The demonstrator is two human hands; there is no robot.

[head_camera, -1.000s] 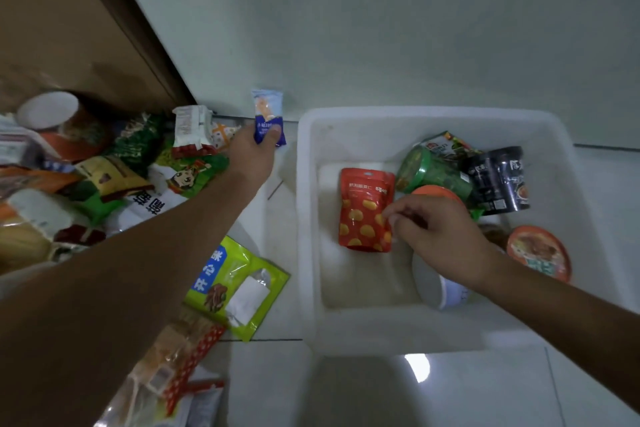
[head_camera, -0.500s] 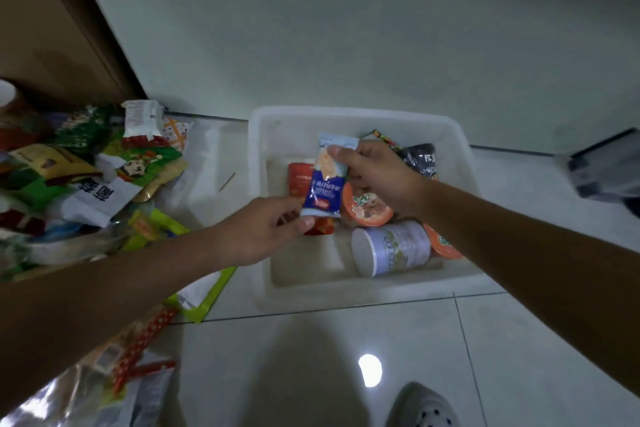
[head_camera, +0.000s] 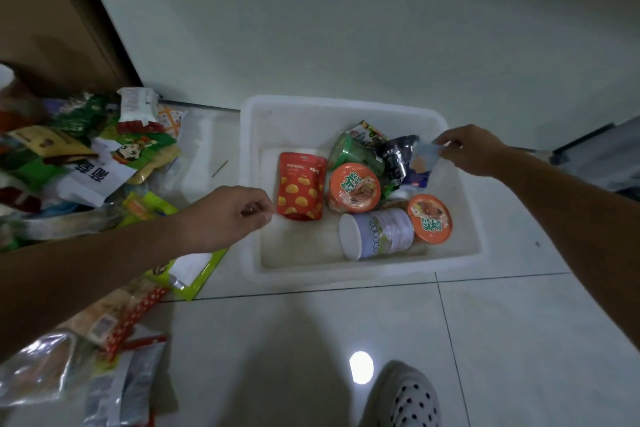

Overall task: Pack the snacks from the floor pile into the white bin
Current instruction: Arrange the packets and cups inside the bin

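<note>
Head view: the packet has passed from the left hand to the right hand. One second ago the left hand held it over the pile at the left of the frame. Half a second ago both hands held it above the bin. Now the right hand alone pinches its upper edge with curled fingertips. The packet hangs in the right part of the bin, just beside the black pouch; contact between them cannot be confirmed. The left hand is empty, fingers loosely curled, over the bin's left rim near the red pouch. Judgement: the hand-over is complete and only the release remains. The left hand is free to return to the pile, which holds many snacks, so the task is far from finished.
</note>
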